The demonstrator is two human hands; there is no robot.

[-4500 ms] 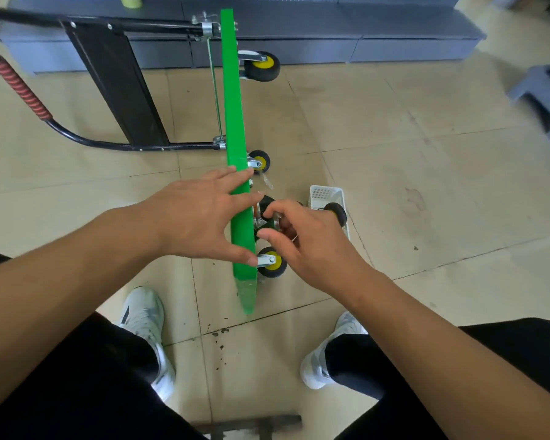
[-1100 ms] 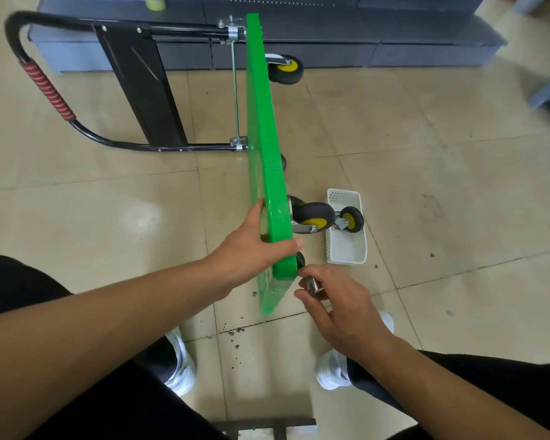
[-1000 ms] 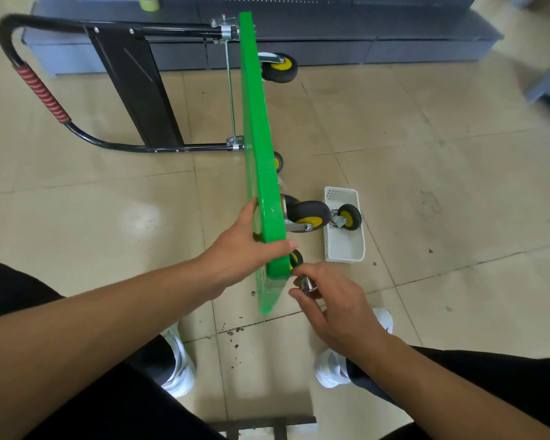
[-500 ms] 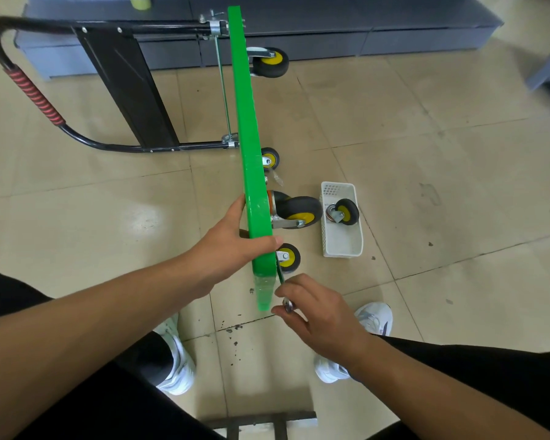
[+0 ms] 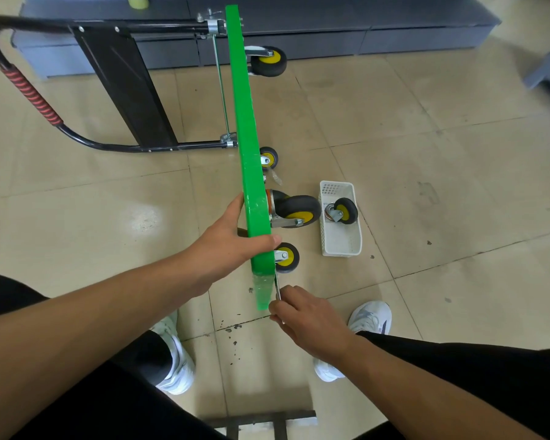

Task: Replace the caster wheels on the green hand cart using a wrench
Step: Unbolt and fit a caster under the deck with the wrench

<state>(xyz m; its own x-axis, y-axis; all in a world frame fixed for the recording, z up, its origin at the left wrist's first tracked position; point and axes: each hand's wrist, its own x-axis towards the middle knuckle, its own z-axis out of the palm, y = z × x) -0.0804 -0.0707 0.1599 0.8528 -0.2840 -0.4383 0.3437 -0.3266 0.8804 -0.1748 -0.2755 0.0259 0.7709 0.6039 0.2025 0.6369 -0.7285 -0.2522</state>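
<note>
The green hand cart (image 5: 246, 131) stands on its side edge on the tiled floor, its black handle (image 5: 29, 96) lying to the left. My left hand (image 5: 232, 246) grips the deck's upper edge near its close end. Black-and-yellow caster wheels stick out on the right: one at the far end (image 5: 269, 61), a small one (image 5: 269, 157), a large one (image 5: 296, 211) and a near one (image 5: 287, 257). My right hand (image 5: 305, 315) holds a thin metal wrench (image 5: 277, 289) that runs up toward the near caster.
A white plastic basket (image 5: 342, 242) on the floor right of the cart holds a loose caster wheel (image 5: 343, 211). My white shoes (image 5: 367, 315) stand near the cart's end. A dark low cabinet (image 5: 394, 30) runs along the back. A metal frame (image 5: 261, 422) lies at the bottom edge.
My right hand drew back from the near caster toward me with the wrench. The near caster came into full view. My left hand kept its grip on the deck.
</note>
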